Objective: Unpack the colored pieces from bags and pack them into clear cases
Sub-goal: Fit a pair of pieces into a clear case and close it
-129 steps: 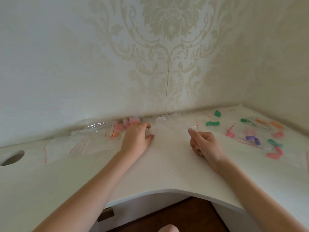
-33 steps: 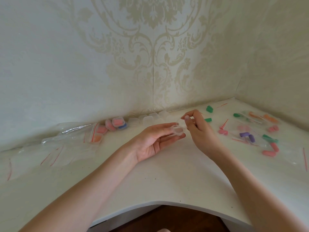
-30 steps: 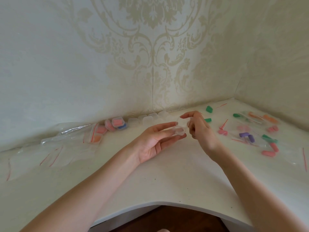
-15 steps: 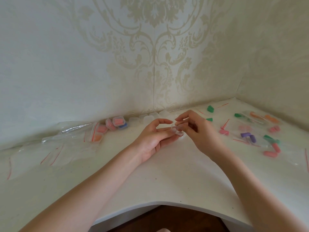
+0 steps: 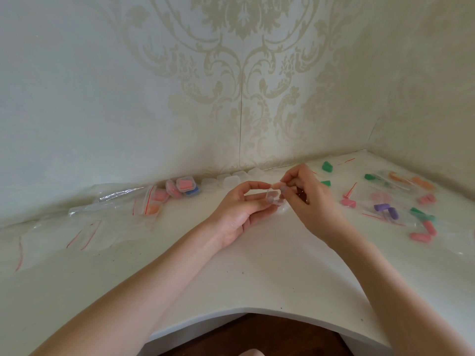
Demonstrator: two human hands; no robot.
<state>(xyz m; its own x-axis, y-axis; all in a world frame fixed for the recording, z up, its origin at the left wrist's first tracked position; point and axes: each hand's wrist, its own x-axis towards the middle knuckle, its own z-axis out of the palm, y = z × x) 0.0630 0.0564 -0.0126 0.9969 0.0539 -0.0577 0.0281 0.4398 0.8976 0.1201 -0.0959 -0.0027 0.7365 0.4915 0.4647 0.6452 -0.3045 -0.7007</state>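
Your left hand (image 5: 240, 209) lies palm up just above the white corner desk (image 5: 257, 273), its thumb and fingers curled round a small clear plastic case (image 5: 274, 197), which sits at the fingertips between your two hands. Your right hand (image 5: 307, 199) meets it from the other side: thumb and forefinger are pinched together at the case's upper edge, the remaining fingers folded loosely behind. Whether the lid is raised or down you cannot tell from here, since the plastic is see-through and your fingers cover its edges.

Against the wall beyond your left hand stands a short row of empty clear cases (image 5: 232, 179). Left of them sit filled clear cases (image 5: 183, 187) showing pink and blue contents, touching one another. Further left, crumpled clear zip bags with red seal lines (image 5: 108, 214) spread along the wall; one holds pink and orange pieces.

On your right side the desk carries loose pieces and more clear bags. Two green pieces (image 5: 327, 167) lie near the back, one of them partly hidden behind your right hand. Pink pieces (image 5: 348, 202) lie just beyond your right wrist, purple pieces (image 5: 385, 209) a little further out, orange pieces (image 5: 411, 179) near the far wall, and more pink pieces at the outer edge (image 5: 424, 233).
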